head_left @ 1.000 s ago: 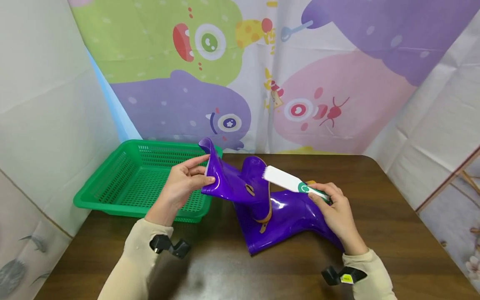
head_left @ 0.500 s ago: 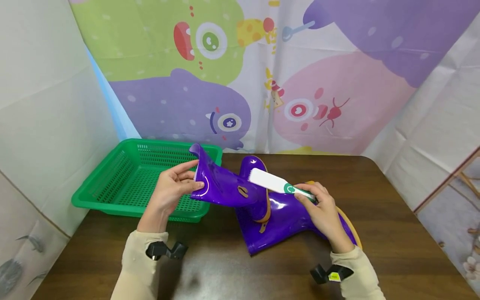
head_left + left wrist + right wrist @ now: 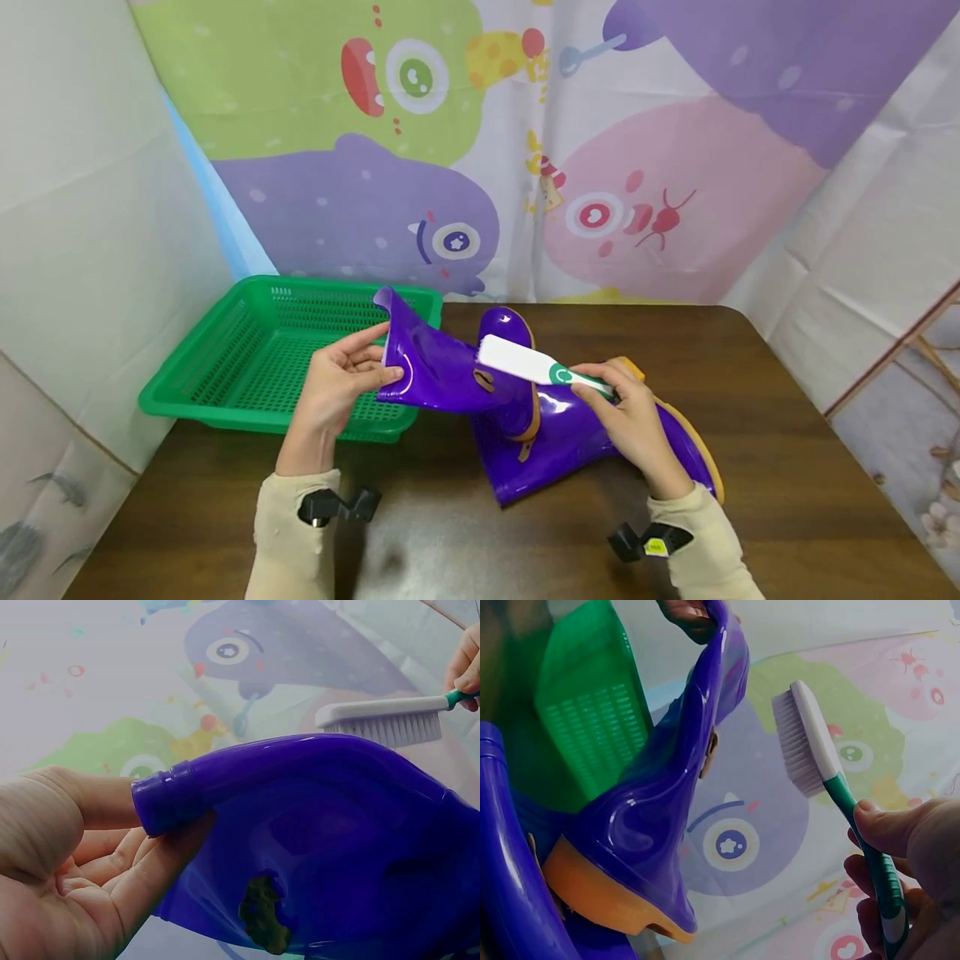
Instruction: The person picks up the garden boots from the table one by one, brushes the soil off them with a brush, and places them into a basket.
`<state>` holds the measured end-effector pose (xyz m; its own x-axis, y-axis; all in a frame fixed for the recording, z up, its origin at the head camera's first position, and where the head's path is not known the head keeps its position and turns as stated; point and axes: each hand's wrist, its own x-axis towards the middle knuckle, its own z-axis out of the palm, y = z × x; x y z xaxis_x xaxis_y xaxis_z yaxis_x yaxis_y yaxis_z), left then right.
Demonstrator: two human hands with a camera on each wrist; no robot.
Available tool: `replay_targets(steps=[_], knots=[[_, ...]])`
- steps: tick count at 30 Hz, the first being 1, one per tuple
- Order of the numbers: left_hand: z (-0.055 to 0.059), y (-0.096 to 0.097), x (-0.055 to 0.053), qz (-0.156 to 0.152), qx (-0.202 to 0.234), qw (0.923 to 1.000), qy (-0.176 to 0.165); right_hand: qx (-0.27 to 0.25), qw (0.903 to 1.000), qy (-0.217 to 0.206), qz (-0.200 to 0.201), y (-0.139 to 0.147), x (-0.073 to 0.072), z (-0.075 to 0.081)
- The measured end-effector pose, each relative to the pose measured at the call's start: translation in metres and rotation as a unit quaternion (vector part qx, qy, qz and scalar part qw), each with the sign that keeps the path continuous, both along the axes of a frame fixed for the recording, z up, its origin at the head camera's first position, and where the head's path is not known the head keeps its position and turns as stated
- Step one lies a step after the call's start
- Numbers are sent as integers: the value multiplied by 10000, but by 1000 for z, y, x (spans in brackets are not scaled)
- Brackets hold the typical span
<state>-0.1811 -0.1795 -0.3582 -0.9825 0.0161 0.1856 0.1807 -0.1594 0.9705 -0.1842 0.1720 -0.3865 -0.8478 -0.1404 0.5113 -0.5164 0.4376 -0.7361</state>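
My left hand (image 3: 339, 377) pinches the top edge of a purple rain boot (image 3: 438, 367) between thumb and fingers, its shaft raised toward the left. A brown patch (image 3: 264, 915) marks the shaft in the left wrist view. The boot's orange sole (image 3: 604, 889) faces the second boot. In my right hand (image 3: 626, 417) is a white and green brush (image 3: 517, 360), gripped by its handle. Its bristles (image 3: 793, 742) point at the raised boot, with a gap between them in the right wrist view. The second purple boot (image 3: 555, 462) lies on its side under the first, near my right hand.
A green plastic basket (image 3: 202, 417) with slotted walls stands at the left of the brown wooden table (image 3: 435, 517). Behind the table hangs a curtain (image 3: 517, 250) with cartoon monsters. White cloth walls (image 3: 82, 208) close in the sides.
My right hand has carried the brush leftward, over the raised boot's shaft. The left hand has drawn the boot's top left and slightly down. More of the lying boot's orange sole shows.
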Motion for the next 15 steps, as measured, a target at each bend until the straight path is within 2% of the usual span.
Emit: replay_targets(steps=[7, 15], knots=[[1, 1, -2, -23, 29, 10000, 85, 108, 9998, 149, 93, -6, -3, 3], [-1, -3, 0, -59, -14, 9999, 91, -5, 9997, 47, 247, -18, 3, -2]])
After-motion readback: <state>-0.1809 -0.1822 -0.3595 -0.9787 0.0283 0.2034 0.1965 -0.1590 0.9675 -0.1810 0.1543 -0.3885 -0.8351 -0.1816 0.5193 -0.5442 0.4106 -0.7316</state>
